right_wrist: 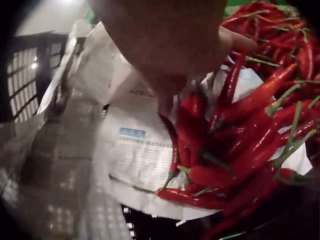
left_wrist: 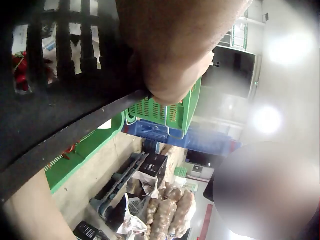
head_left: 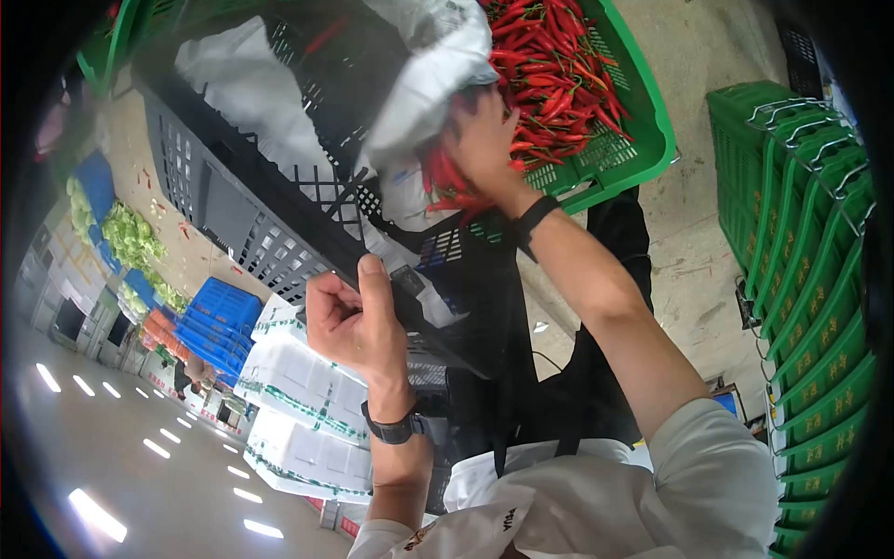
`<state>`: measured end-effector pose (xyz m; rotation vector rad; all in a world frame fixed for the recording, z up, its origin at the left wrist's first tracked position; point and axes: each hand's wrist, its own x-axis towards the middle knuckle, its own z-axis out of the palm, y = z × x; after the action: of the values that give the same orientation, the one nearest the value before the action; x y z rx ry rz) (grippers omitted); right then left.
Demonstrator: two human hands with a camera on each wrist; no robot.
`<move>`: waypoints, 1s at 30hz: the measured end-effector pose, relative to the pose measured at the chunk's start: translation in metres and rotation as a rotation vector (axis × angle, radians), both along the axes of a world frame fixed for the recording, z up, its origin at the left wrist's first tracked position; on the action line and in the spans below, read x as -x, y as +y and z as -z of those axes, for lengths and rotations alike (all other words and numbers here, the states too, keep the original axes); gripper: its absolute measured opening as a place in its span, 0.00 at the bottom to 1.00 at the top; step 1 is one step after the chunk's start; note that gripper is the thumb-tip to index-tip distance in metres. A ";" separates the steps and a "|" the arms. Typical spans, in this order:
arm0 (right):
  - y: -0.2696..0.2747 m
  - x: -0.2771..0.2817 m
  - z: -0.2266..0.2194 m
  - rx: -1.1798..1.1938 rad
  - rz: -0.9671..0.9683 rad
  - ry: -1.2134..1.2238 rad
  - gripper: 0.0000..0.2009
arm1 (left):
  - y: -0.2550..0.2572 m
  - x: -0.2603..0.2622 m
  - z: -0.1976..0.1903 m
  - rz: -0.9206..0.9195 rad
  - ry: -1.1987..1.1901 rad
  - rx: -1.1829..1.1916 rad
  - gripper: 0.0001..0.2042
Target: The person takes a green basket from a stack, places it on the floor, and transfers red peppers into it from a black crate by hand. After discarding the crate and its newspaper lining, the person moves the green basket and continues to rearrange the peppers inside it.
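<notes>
In the head view my left hand (head_left: pixel 358 321) grips the near rim of a black plastic crate (head_left: pixel 200 186), fingers curled and thumb up along it. The left wrist view shows that hand on the crate's dark edge (left_wrist: pixel 107 110). The crate is tilted and partly lined with whitish printed paper (head_left: pixel 424 98). My right hand (head_left: pixel 489 149), blurred, is bent over red chilies (right_wrist: pixel 240 135) at the paper, with chilies between thumb and fingers; its fingertips are partly hidden. Beneath, the paper (right_wrist: pixel 142 145) shows print. A green crate (head_left: pixel 652 140) full of red chilies (head_left: pixel 554 84) adjoins the black crate.
Stacked green crates (head_left: pixel 792 279) with wire handles stand at the right. White foam boxes (head_left: pixel 303 391) and blue crates (head_left: pixel 219 321) are on the left, with leafy greens (head_left: pixel 130 238) beyond. Filled sacks (left_wrist: pixel 167 212) lie on the floor in the left wrist view.
</notes>
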<state>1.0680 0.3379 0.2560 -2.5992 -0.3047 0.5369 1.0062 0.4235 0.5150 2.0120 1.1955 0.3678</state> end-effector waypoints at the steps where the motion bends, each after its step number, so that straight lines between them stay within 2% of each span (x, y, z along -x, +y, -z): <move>1: -0.007 -0.012 0.007 -0.022 0.039 0.048 0.22 | 0.000 -0.001 -0.001 -0.005 -0.004 0.008 0.15; 2: -0.016 -0.016 0.052 -0.406 0.278 -0.099 0.20 | -0.001 -0.002 -0.002 -0.009 -0.010 0.018 0.15; 3: -0.032 -0.027 0.037 -0.504 0.298 -0.105 0.19 | 0.000 -0.002 -0.001 -0.009 -0.012 0.022 0.15; 4: -0.047 -0.025 0.079 -0.794 0.589 -0.001 0.16 | 0.002 -0.001 0.000 -0.009 -0.032 0.029 0.14; 6: -0.081 -0.073 0.032 -0.864 0.646 0.173 0.16 | 0.006 0.003 -0.001 -0.009 -0.049 0.034 0.14; 9: -0.122 -0.133 -0.021 -1.013 0.703 0.238 0.16 | 0.009 0.007 -0.004 -0.001 0.004 0.050 0.14; 14: -0.172 -0.191 -0.089 -1.143 0.718 0.184 0.16 | 0.007 -0.002 -0.008 -0.013 0.025 0.085 0.12; 20: -0.181 -0.202 -0.113 -1.162 0.702 0.182 0.16 | 0.013 0.004 -0.007 -0.010 -0.007 0.131 0.11; 24: -0.164 -0.207 -0.130 -1.210 0.644 0.192 0.16 | 0.012 0.001 -0.008 0.001 -0.002 0.142 0.11; 26: -0.147 -0.192 -0.142 -1.239 0.584 0.236 0.16 | 0.014 0.004 -0.011 0.005 0.008 0.152 0.11; 30: -0.076 -0.128 -0.157 -1.279 0.296 0.505 0.15 | 0.015 0.005 -0.008 0.011 -0.026 0.178 0.11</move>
<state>1.1959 0.2616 0.4135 -1.1950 -0.0363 0.5864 1.0008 0.4390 0.5226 1.8543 1.1593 0.2711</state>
